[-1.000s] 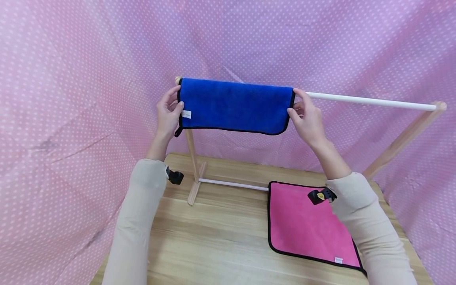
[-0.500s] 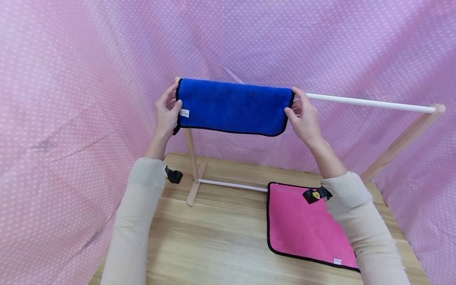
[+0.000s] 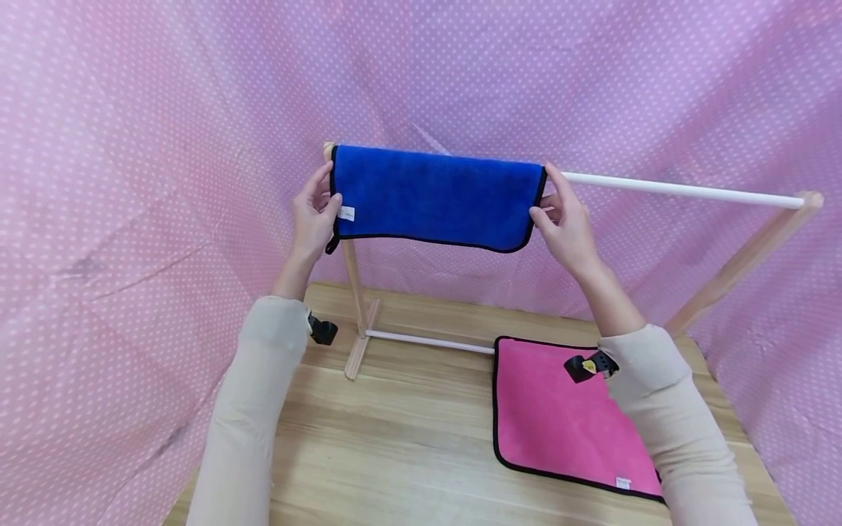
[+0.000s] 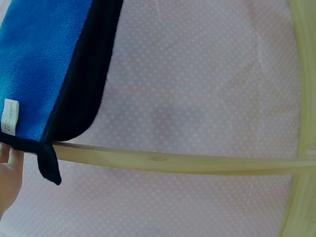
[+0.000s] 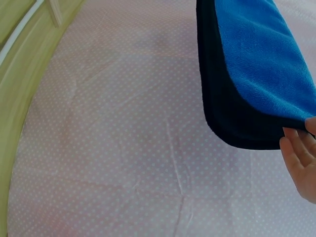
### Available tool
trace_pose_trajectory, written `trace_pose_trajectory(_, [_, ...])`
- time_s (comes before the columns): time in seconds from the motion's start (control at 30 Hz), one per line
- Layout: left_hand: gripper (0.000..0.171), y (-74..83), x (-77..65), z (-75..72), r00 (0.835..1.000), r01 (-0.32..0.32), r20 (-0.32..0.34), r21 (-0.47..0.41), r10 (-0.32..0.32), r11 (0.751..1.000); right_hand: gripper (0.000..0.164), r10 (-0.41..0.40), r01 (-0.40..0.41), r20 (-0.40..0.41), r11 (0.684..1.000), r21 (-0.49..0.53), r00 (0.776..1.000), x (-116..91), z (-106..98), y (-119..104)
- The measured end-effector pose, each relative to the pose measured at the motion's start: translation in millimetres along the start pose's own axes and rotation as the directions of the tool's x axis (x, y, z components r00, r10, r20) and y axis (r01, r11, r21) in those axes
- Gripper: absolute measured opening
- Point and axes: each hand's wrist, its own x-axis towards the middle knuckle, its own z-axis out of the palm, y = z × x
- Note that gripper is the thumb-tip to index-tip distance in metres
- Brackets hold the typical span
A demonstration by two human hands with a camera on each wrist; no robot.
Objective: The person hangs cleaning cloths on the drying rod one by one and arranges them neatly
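Observation:
A blue towel [image 3: 434, 197] with black edging hangs folded over the white top bar [image 3: 684, 188] of a wooden rack, at its left end. My left hand [image 3: 312, 219] pinches the towel's left edge, thumb in front beside the small white label [image 3: 346, 212]. At the opposite edge my right hand [image 3: 571, 228] pinches the cloth between thumb and fingers. A black hanging loop [image 4: 48, 165] dangles from the lower left corner in the left wrist view. Seen from the right wrist, fingers [image 5: 292, 153] lie under the towel's black-edged side.
On the wooden table [image 3: 381, 438] a pink towel [image 3: 566, 416] with black edging lies flat at the right, partly under my right forearm. The rack's left post [image 3: 353, 285] and right post [image 3: 743, 263] stand beyond, joined by a low white bar [image 3: 430, 341]. Pink dotted curtains surround the table.
The blue towel's edges shift slightly left, then back right, with both hands holding on. My right hand is a little lower along its edge. The pink towel stays put.

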Motion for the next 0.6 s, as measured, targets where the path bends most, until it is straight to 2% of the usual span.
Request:
trace_pose_trajectory(0.17, [0.051,-7.9,-8.7,-2.2,0.999,-0.032,0.023,-0.005,0.032,0.999,0.061,-0.051,0.051,-0.012,0.999,0.011,0.999,-8,2,7])
trace_pose_trajectory(0.43, [0.049,-6.2,-36.0,-6.7,0.998,-0.048,0.048,0.012,0.047,0.999,0.062,-0.109,0.11,-0.026,0.992,0.063,0.994,-29,10,23])
trace_pose_trajectory(0.6, [0.047,-16.1,-48.4,-9.3,1.0,0.0,0.028,0.003,0.0,1.0,0.059,-0.116,0.118,-0.029,0.986,0.118,0.993,-40,16,23])
